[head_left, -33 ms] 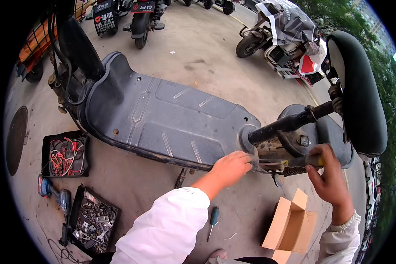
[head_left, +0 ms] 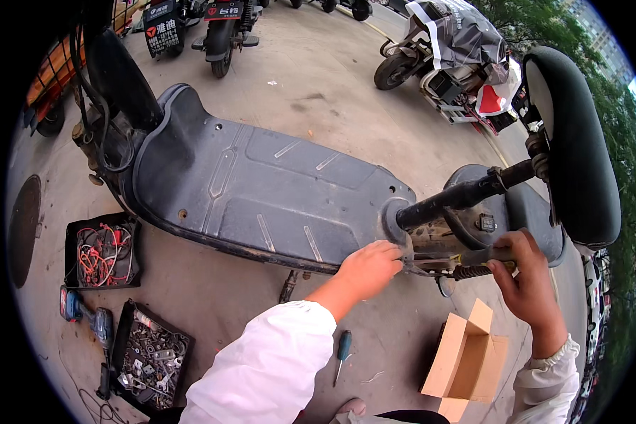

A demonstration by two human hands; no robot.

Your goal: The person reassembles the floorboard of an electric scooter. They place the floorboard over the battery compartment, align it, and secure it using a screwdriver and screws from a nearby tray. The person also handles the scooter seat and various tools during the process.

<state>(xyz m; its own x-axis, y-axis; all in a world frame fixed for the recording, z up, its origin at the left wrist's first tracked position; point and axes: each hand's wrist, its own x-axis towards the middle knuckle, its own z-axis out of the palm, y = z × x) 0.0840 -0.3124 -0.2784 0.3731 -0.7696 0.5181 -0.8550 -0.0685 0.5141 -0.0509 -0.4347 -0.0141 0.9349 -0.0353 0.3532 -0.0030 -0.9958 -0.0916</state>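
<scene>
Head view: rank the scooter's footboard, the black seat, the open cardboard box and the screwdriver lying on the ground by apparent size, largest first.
1. Footboard
2. Black seat
3. Open cardboard box
4. Screwdriver on the ground

All four differ clearly as pictured.

Here's the scooter (head_left: pixel 290 198), stretched right across the view, its dark-grey footboard (head_left: pixel 254 173) scuffed and dusty, marked with pale slanting ribs, curling up at the left end, with a black seat post (head_left: pixel 466 198) rising at the right. And just below that post, a dark-handled tool with a touch of yellow, probably a screwdriver (head_left: pixel 477 258), lies nearly level in the right hand (head_left: pixel 526 283), slim shaft pointing left! The left hand (head_left: pixel 371 268) rests at the footboard's near right corner, the shaft's tip hard to make out beside its fingers.
</scene>
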